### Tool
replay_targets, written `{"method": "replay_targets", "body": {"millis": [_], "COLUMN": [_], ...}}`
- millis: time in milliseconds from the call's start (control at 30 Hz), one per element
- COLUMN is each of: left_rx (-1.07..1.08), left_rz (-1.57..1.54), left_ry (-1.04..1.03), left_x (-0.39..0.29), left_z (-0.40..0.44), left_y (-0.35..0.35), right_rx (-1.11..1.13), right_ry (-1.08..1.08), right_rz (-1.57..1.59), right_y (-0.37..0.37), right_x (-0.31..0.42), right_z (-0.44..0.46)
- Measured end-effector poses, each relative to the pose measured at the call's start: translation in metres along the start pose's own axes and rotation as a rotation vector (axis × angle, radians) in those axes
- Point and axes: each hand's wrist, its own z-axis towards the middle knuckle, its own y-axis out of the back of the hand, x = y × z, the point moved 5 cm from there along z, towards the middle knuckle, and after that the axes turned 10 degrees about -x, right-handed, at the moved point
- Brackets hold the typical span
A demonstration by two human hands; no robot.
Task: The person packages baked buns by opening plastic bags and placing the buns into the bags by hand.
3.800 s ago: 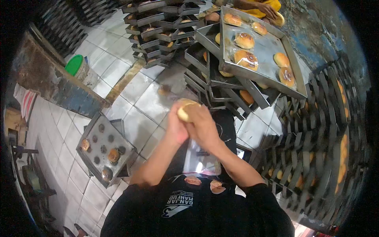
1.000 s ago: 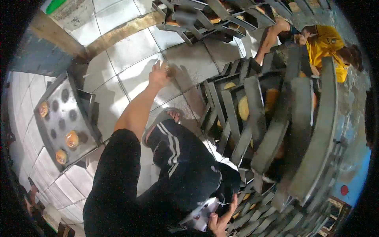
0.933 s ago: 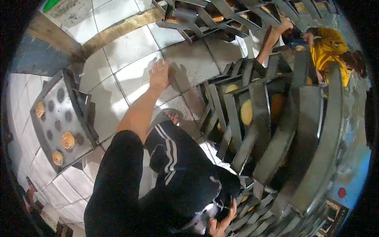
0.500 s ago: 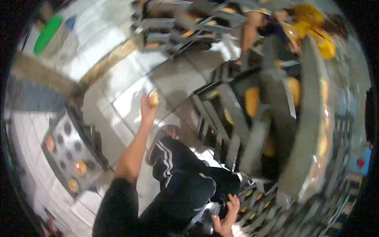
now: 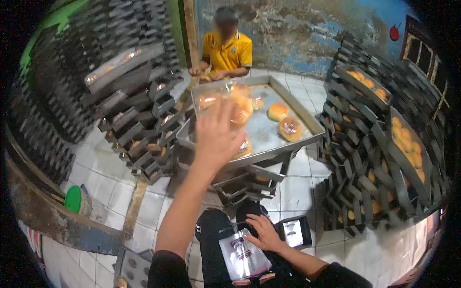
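My left hand (image 5: 216, 139) is stretched over a large metal tray (image 5: 307, 132), blurred by motion. Between its fingers and thumb is a round bun in clear plastic (image 5: 242, 109); the palm side of the grip is hidden. More wrapped buns lie around it, and another bun (image 5: 242, 150) shows below my thumb. On the tray's right half sit a plain golden bun (image 5: 277, 112) and a bun with a dark topping (image 5: 290, 128). My right hand (image 5: 265, 234) rests with fingers apart on a stack of clear plastic bags (image 5: 244, 257) in my lap.
Across the tray sits a person in a yellow shirt (image 5: 229, 54). Stacked trays with buns (image 5: 407, 146) rise at the right, and more stacked trays (image 5: 137, 115) at the left. A small dark box with plastic bags (image 5: 294, 233) stands by my right leg. A green-lidded bucket (image 5: 74, 199) is at left.
The view has swung up to the tray and the person in yellow. My left hand has gone from above the floor to over the tray. My right hand now rests on the plastic bags.
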Motion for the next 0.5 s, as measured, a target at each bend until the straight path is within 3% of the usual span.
{"method": "replay_targets", "body": {"millis": [33, 100, 167, 200, 267, 333, 367, 433, 500], "left_rx": [0.082, 0.041, 0.084, 0.119, 0.346, 0.634, 0.535, 0.396, 0.438], "left_rz": [0.051, 0.267, 0.041, -0.075, -0.085, 0.241, 0.226, 0.295, 0.267], "left_ry": [0.008, -0.15, -0.119, -0.061, 0.095, 0.118, 0.218, 0.114, -0.07], "left_x": [-0.005, -0.036, -0.055, -0.048, -0.059, -0.074, -0.078, -0.068, -0.093], "left_z": [0.006, -0.024, -0.096, -0.154, -0.271, -0.371, -0.406, -0.394, -0.393], "left_y": [-0.015, -0.024, 0.006, 0.007, 0.016, 0.031, 0.042, 0.045, 0.073], "right_rx": [-0.035, -0.061, -0.18, -0.191, -0.149, -0.116, -0.086, -0.068, -0.021], "right_ry": [-0.012, -0.005, -0.076, -0.227, -0.583, -0.593, -0.499, -0.042, 0.121], "right_rz": [0.033, 0.019, 0.152, 0.186, 0.266, 0.283, 0.224, 0.16, -0.055], "right_y": [0.001, 0.017, 0.034, 0.043, 0.053, 0.052, 0.057, 0.066, 0.073], "right_x": [0.0, -0.004, -0.003, -0.009, -0.012, -0.004, 0.014, 0.03, 0.067], "right_z": [-0.001, -0.014, -0.038, -0.05, -0.083, -0.108, -0.107, -0.054, -0.05]}}
